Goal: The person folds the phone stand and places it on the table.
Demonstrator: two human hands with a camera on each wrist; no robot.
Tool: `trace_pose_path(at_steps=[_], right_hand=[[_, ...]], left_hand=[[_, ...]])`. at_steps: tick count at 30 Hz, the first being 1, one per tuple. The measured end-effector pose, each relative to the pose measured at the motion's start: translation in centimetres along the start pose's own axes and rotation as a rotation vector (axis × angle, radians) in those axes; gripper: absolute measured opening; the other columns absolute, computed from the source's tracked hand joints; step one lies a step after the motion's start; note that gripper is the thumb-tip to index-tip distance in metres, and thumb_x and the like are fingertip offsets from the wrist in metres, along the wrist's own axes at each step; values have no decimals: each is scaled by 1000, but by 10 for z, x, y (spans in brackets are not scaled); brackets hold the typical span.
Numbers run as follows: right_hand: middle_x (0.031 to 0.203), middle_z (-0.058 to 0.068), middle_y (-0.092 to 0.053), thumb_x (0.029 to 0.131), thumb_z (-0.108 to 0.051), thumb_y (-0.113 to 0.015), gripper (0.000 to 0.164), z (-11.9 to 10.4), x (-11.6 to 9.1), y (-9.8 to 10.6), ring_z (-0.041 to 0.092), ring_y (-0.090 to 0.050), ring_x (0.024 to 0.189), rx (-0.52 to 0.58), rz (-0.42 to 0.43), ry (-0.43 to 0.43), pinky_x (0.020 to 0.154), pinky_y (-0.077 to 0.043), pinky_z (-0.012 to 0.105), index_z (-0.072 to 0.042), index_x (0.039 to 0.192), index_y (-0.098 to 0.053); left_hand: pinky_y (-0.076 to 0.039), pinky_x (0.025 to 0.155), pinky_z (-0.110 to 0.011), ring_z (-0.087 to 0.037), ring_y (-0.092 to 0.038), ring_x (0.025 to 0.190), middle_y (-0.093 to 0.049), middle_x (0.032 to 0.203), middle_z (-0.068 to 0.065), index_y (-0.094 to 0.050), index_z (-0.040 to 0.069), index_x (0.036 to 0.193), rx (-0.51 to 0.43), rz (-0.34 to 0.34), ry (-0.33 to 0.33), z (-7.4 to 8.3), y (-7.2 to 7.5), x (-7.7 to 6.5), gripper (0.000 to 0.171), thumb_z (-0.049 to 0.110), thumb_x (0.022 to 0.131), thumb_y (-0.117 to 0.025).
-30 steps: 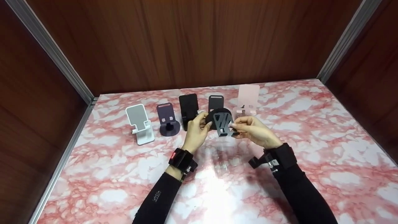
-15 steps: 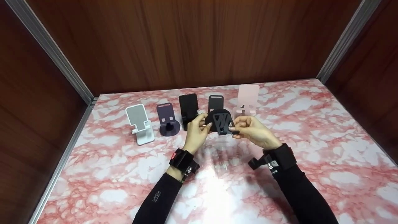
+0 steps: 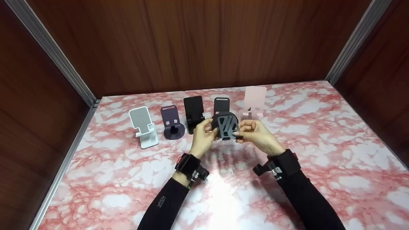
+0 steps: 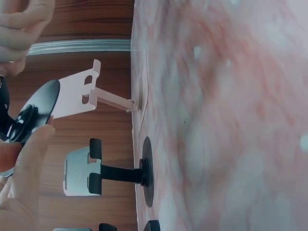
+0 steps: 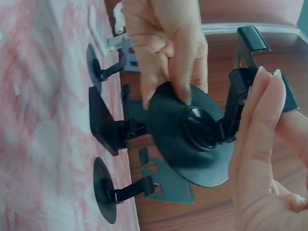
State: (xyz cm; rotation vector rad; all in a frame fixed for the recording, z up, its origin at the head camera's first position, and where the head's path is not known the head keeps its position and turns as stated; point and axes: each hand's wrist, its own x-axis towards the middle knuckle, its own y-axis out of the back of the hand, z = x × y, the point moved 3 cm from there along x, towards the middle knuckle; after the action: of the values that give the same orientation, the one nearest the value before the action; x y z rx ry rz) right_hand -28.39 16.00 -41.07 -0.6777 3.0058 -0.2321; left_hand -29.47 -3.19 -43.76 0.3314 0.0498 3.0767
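A: What does the held stand look made of?
B: Its disc base looks like smooth dark metal with a thin bright edge; the hub, glossy black plastic.
A: And the pink stand?
B: Smooth and matt. The white stand looks plastic, its grey pad dull.
A: The walls?
B: Wood-grained with a soft sheen, edged by metal rails. The tabletop is smooth, marble-patterned, glossy; the sleeves, matt black cloth

Head view high, facing forward-down; wrist views close, sideways; all share held stand
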Motion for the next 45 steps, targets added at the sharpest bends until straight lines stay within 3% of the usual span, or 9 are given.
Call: trace_pose_path(at_steps=[6, 11, 15, 17, 23, 28, 32, 35, 45], right_hand=[[78, 1, -69, 87, 6, -67, 16, 8, 2, -1, 11, -68, 66, -82, 47, 83, 65, -61, 24, -4, 96, -58], [75, -3, -69, 87, 7, -67, 16, 14, 4, 0, 10, -69, 65, -128, 73, 114, 64, -60, 24, -3, 96, -58], [76, -3, -69, 87, 4, -69, 15, 13, 4, 0, 10, -69, 66, -169, 88, 140, 63, -61, 24, 1, 99, -59], [78, -2, -69, 86, 2, -72, 18, 10, 4, -1, 10, -68, 67, -219, 121, 167, 61, -60, 24, 3, 100, -61], [95, 9, -61, 82, -7, -79, 41, 0, 4, 0, 13, -58, 84, -388, 305, 268, 73, -53, 21, 4, 116, -60], [111, 6, -60, 91, -9, -69, 49, 3, 6, 2, 12, -58, 100, -297, 250, 151, 89, -52, 21, 0, 136, -50], [104, -2, -62, 96, -8, -61, 49, 7, 5, 1, 8, -62, 93, -157, 164, 49, 85, -55, 21, 5, 139, -44], [98, -3, -63, 95, -6, -61, 47, 8, 5, 0, 6, -62, 86, -93, 145, 32, 81, -56, 20, 8, 137, -44], [101, 0, -58, 93, -2, -61, 53, 10, 4, 0, 8, -61, 87, -97, 128, -21, 82, -57, 19, 11, 139, -38]], left_hand=[[-63, 72, -44, -14, -69, 72, -71, 96, -26, -60, -10, 118, -60, -10, 79, 3, 1, -1, 29, -14, 90, -54], [-63, 73, -32, -9, -66, 76, -67, 115, -24, -59, -7, 126, -89, -48, 166, 9, 4, -2, 31, 6, 99, -50], [-62, 79, -33, -15, -70, 88, -66, 121, -25, -58, -6, 127, -121, -101, 165, 13, 4, -1, 37, 16, 97, -60], [-62, 80, -35, -15, -71, 90, -69, 114, -26, -60, -6, 125, -121, -119, 142, 14, 4, 0, 38, 14, 93, -67], [-63, 72, -30, -10, -70, 78, -74, 102, -20, -63, -6, 119, -142, -88, 147, 14, 5, 0, 34, 10, 90, -70], [-63, 70, -29, -11, -71, 76, -73, 103, -23, -62, -8, 120, -183, -98, 145, 17, 4, -3, 34, 7, 91, -68], [-63, 71, -31, -12, -72, 75, -73, 103, -24, -61, -8, 122, -189, -113, 138, 19, 3, -4, 34, 6, 91, -67], [-63, 71, -31, -13, -72, 76, -73, 104, -24, -61, -7, 123, -186, -125, 132, 19, 4, -5, 35, 6, 91, -67], [-63, 73, -36, -12, -72, 73, -72, 102, -27, -63, -9, 118, -122, -158, 103, 15, 7, -5, 30, 5, 91, -66]])
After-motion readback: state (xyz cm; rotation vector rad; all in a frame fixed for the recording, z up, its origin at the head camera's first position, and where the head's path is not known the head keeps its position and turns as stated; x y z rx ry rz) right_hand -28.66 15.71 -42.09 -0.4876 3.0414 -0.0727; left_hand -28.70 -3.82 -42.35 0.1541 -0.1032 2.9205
